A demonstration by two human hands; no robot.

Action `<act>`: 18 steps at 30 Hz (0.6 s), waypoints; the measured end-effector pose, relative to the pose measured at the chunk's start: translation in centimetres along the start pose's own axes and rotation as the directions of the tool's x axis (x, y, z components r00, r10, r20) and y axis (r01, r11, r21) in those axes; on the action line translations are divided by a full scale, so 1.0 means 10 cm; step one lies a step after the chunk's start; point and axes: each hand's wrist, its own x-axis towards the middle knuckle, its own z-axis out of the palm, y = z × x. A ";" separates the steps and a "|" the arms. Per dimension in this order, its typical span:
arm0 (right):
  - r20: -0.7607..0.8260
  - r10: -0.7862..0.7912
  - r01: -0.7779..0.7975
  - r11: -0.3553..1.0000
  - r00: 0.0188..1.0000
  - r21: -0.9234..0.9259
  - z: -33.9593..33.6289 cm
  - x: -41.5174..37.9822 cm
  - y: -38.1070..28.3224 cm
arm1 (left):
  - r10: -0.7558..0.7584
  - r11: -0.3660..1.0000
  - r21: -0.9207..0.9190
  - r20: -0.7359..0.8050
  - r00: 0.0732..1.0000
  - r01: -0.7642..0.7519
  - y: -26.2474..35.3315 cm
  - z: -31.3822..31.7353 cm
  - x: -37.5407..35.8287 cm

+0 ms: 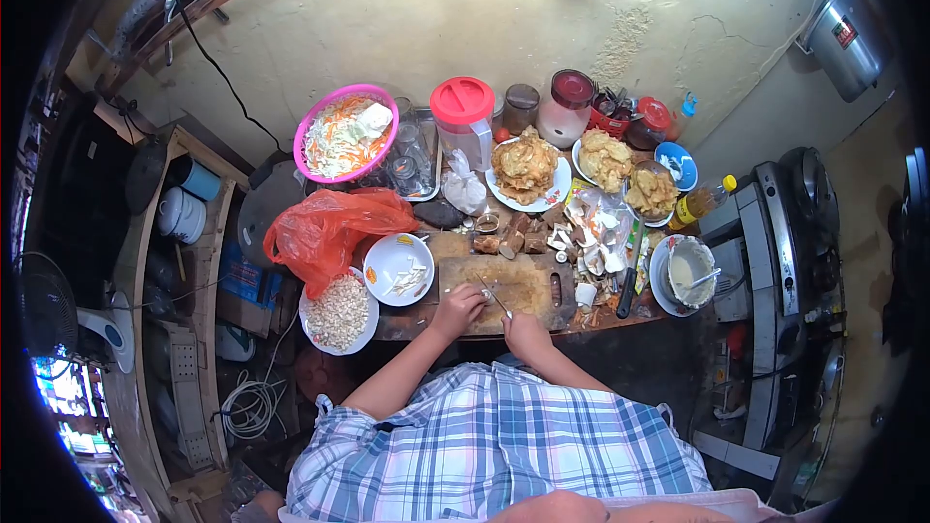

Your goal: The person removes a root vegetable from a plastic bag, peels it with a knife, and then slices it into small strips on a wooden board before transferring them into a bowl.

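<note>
On the wooden cutting board [528, 288], my left hand [460, 311] is closed with its fingertips around a small white piece of peeled root, mostly hidden by the fingers. My right hand [527, 335] grips the handle of a knife [499, 301]. The blade slants up and left, close beside the left fingertips. Left of the board, a white bowl [390, 257] contains thin white cut strips. Below it stands a bowl of small pale diced pieces [335, 318]. Brown unpeeled root chunks [516, 234] lie at the board's far edge.
A red plastic bag [334, 230] and a pink basin of shredded vegetables [350, 134] are at left. Fried food fills plates [554, 196] behind. Peelings [603, 250], a black-handled knife [628, 292] and a batter bowl [690, 269] sit at right, near an oil bottle [701, 201].
</note>
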 end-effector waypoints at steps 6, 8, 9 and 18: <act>0.113 0.007 -0.008 1.000 0.994 0.002 -0.10 0.08 -0.02 | -0.010 1.000 0.006 -0.004 1.000 0.010 0.00 0.01 0.00; 0.128 0.012 -0.012 1.000 0.992 0.000 -0.10 0.08 -0.02 | -0.016 1.000 0.001 -0.004 1.000 0.016 -0.01 0.03 -0.02; 0.136 0.010 -0.010 1.000 0.991 0.000 -0.11 0.08 -0.03 | -0.012 1.000 -0.005 -0.011 1.000 0.012 -0.02 0.04 -0.02; 0.130 -0.013 0.013 1.000 0.991 0.007 -0.02 0.09 0.07 | -0.024 0.999 -0.029 0.002 1.000 0.024 -0.01 0.00 -0.02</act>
